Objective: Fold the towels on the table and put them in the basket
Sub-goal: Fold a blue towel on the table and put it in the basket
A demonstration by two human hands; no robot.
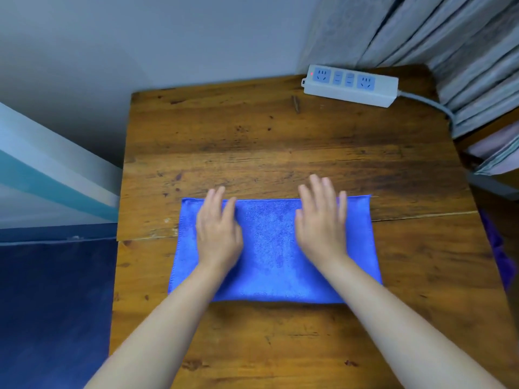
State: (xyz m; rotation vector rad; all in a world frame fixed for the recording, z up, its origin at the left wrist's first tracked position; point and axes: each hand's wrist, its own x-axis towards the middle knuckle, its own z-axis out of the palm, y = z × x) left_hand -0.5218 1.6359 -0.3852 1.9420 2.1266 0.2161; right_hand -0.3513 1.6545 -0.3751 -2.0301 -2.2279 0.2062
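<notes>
Pressing flat on the blue towel (273,248), my left hand (217,231) and right hand (321,223) lie palm down, fingers (317,189) straight and slightly apart, gripping nothing. I note the towel folded into a rectangle near the middle of the wooden bench (252,136). A power strip (351,85) sits at the far right corner.

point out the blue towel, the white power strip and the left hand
blue microfibre towel (269,242): head view, centre of the cloth
white plastic power strip (351,85): head view, top face
left hand (219,231): head view, back of hand
</notes>
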